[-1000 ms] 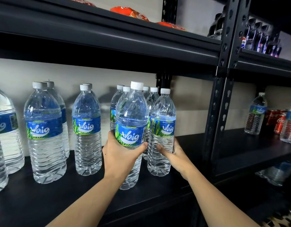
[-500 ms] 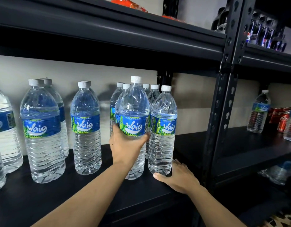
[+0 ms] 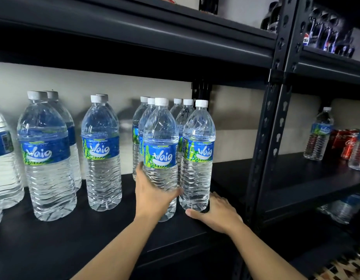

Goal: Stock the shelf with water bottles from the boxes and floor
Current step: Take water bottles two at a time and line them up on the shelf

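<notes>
The left hand (image 3: pixel 152 195) grips the front water bottle (image 3: pixel 160 138) below its label, lower than 0.5 s ago. The bottle now stands upright on the black shelf (image 3: pixel 94 235), just beside the neighbouring bottle (image 3: pixel 198 168). The right hand (image 3: pixel 217 213) stays flat on the shelf, fingers relaxed, thumb at the neighbouring bottle's base.

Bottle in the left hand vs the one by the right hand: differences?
The left-hand bottle is gripped low by the left hand; the right-hand bottle stands ungripped, the right hand flat at its base. The left-hand bottle's label shows a barcode; the right-hand bottle's does not. Both: clear, white caps, blue Waig labels.
</notes>
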Demonstrator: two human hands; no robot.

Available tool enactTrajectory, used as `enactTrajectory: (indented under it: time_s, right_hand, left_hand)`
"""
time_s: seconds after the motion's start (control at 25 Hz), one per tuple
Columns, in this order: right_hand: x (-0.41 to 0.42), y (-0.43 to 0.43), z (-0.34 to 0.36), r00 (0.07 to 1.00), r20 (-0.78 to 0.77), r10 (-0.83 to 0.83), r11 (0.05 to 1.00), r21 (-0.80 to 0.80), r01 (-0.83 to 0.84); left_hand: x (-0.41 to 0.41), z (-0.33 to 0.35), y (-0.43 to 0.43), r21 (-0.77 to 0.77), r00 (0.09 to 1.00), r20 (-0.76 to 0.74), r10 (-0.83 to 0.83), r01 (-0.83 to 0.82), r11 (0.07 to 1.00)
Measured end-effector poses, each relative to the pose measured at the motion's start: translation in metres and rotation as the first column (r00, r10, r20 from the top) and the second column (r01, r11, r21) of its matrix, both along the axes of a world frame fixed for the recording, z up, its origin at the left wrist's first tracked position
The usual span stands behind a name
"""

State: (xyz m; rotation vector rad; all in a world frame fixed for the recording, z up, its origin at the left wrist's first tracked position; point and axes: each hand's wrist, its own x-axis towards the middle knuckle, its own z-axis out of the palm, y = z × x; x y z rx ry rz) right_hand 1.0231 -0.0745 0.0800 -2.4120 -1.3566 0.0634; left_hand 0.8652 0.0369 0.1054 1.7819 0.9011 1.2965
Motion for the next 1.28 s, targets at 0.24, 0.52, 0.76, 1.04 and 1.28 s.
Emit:
enactTrajectory:
  time_s: [0.24, 0.52, 0.76, 1.04, 1.28]
  right_hand:
    - [-0.007, -0.004, 0.006, 1.000, 0.022, -0.012, 0.999, 0.030, 0.011]
    - [-0.011, -0.006, 0.008, 1.000, 0.020, -0.023, 0.999, 0.028, 0.023]
    - [-0.013, -0.007, 0.009, 0.999, 0.016, -0.028, 0.999, 0.033, 0.027]
    - [-0.009, -0.009, -0.012, 0.988, 0.043, -0.149, 0.988, 0.054, 0.146]
    - [-0.039, -0.063, -0.041, 0.996, 0.072, -0.056, 0.989, 0.143, 0.045]
  left_hand:
    - [-0.003, -0.030, -0.001, -0.069, 0.999, -0.013, 0.035, -0.036, 0.997]
    - [0.001, -0.034, -0.001, -0.092, 0.997, -0.023, 0.068, -0.069, 0.993]
    - [-0.002, -0.031, -0.004, -0.111, 0.998, -0.043, 0.041, -0.046, 0.993]
    - [-0.009, -0.030, -0.007, -0.171, 0.992, -0.121, -0.026, 0.005, 0.985]
    - [-0.036, -0.038, -0.045, -0.123, 0.962, -0.272, -0.016, -0.018, 0.992]
